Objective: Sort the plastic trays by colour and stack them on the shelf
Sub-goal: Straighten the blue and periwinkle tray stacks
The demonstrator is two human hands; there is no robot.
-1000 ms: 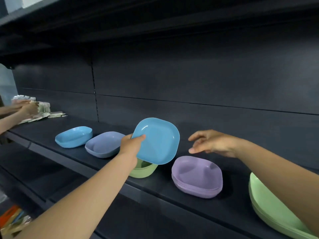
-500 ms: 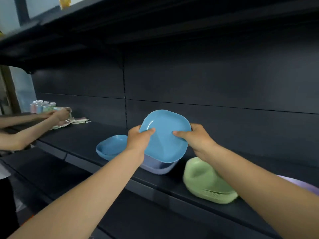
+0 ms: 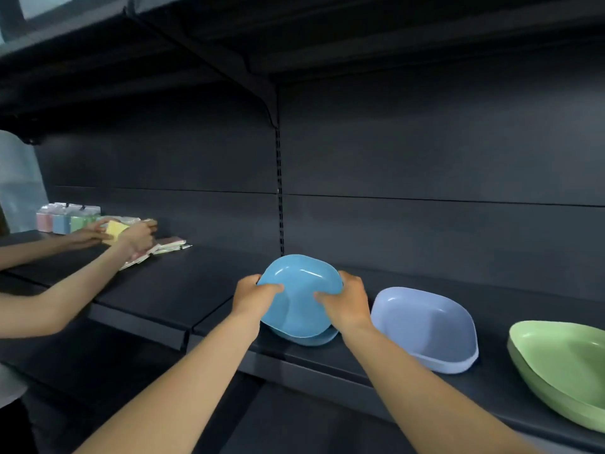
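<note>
I grip a blue tray (image 3: 299, 291) with both hands, tilted toward me, low over a second blue tray (image 3: 314, 339) that lies on the dark shelf (image 3: 183, 290). My left hand (image 3: 255, 294) clasps its left rim and my right hand (image 3: 347, 301) its right rim. Only the front edge of the lower blue tray shows. To the right on the same shelf sits a lavender tray (image 3: 425, 329). Further right, cut off by the frame edge, lies a green tray stack (image 3: 563, 365).
At the far left of the shelf another person's hands (image 3: 131, 235) handle small pastel packets (image 3: 67, 217), with more packets (image 3: 167, 245) lying loose. A bracket and slotted upright (image 3: 278, 191) divide the back panel. A lower shelf (image 3: 98, 355) sits below.
The view swung left. The blue tray, held in both hands, moved left past the lavender tray and down, close over the blue tray lying on the shelf.
</note>
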